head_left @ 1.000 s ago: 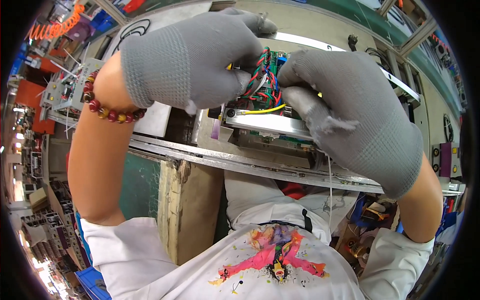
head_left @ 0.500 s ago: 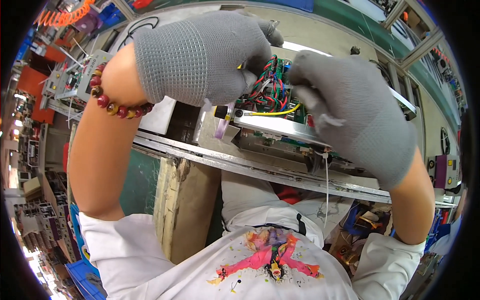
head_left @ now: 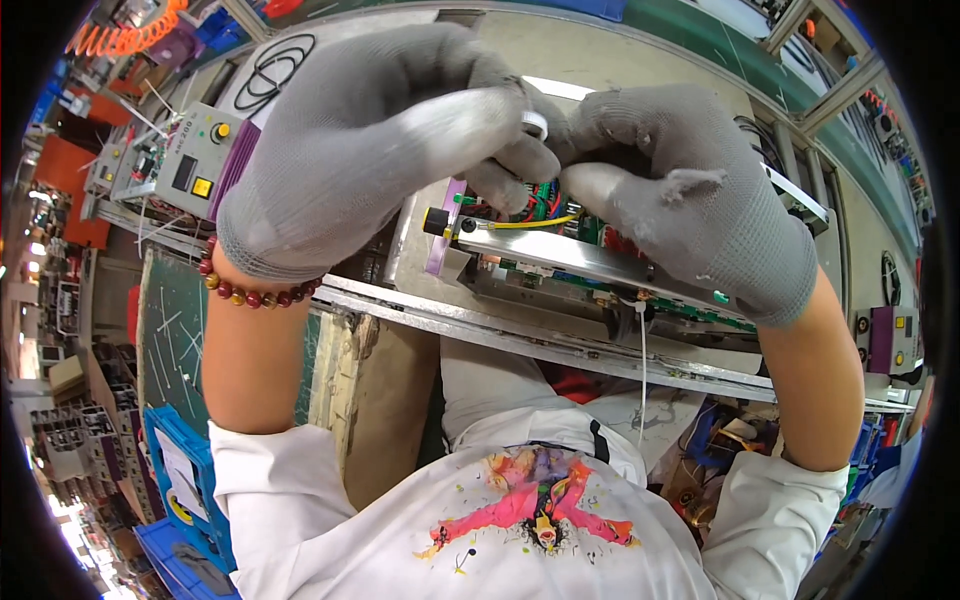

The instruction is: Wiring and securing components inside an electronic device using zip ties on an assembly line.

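- Evidently the work is only partway along: the electronic unit (head_left: 600,262) lies on the bench (head_left: 415,262) in front of the person, its top uncovered and its inside exposed.
- What looks done: a yellow wire (head_left: 535,223) has one end seated on the near metal rail, at the left, and a white strip (head_left: 643,370), probably a cable tie, is fixed at the near side of the unit.
- What looks left: that strip's long tail hangs untrimmed past the bench edge, and no cover is on the unit. Whether the coloured wires (head_left: 545,205) between the hands are bound together cannot be told, as the gloves hide most of them.
- Both hands wear grey knit gloves and meet above the wires, forearms raised from either side with the elbows spread.
- The left hand (head_left: 385,150) is half closed, thumb stretched toward the right and fingers curled beneath it; a small white band (head_left: 535,123) shows at its fingertips, though whether it is gripped is unclear.
- The right hand (head_left: 700,195) is bent inward, thumb and forefinger brought near each other beside the left fingertips; what they pinch, if anything, is hidden.
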The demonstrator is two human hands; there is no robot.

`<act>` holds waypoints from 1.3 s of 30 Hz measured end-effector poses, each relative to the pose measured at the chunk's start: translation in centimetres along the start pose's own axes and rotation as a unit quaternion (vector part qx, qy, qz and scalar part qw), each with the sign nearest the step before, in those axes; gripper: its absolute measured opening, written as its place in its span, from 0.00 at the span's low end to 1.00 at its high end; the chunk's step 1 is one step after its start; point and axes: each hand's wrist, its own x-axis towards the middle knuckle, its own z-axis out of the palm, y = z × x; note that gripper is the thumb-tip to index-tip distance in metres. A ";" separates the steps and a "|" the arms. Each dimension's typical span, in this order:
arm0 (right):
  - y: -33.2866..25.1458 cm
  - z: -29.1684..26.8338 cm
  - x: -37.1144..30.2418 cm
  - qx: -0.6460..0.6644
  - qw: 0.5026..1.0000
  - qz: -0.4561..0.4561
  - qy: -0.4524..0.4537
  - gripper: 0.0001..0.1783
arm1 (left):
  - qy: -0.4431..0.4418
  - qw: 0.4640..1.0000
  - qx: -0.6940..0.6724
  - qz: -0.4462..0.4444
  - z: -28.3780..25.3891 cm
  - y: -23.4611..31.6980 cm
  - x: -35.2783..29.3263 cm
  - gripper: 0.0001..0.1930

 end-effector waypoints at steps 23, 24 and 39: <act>1.7 2.1 -0.3 0.145 0.980 0.006 0.133 0.07 | 0.145 0.920 0.316 0.179 1.3 -2.5 -0.5 0.09; 1.7 2.1 -0.4 0.142 0.981 0.000 0.131 0.07 | 0.142 0.917 0.329 0.176 1.2 -2.5 -0.6 0.09; 1.7 2.5 -0.2 0.093 0.984 -0.054 0.141 0.09 | 0.119 0.909 0.367 0.159 2.5 -1.7 0.2 0.09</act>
